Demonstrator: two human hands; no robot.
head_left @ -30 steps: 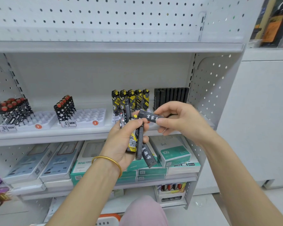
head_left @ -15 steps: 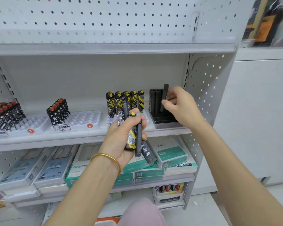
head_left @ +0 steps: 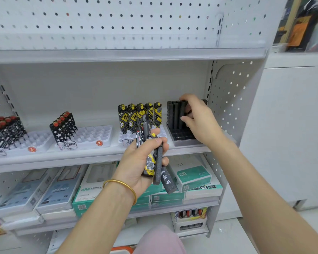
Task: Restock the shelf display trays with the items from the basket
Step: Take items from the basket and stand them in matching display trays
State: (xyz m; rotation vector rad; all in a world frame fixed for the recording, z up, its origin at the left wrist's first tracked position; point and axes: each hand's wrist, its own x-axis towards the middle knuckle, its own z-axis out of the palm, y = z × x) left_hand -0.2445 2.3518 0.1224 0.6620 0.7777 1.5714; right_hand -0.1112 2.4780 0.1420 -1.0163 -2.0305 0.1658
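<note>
A black stick (head_left: 182, 111) stands among its fellows in the dark tray (head_left: 184, 141) at the right end of the shelf (head_left: 81, 158). The right hand (head_left: 198, 118) pinches it, fingers on top and thumb at its side, so this looks like the seating step. The left hand (head_left: 136, 162), nearer, grips a mixed bundle (head_left: 159, 167) of sticks. Next: release, pick another from the bundle, and match it to its tray.
</note>
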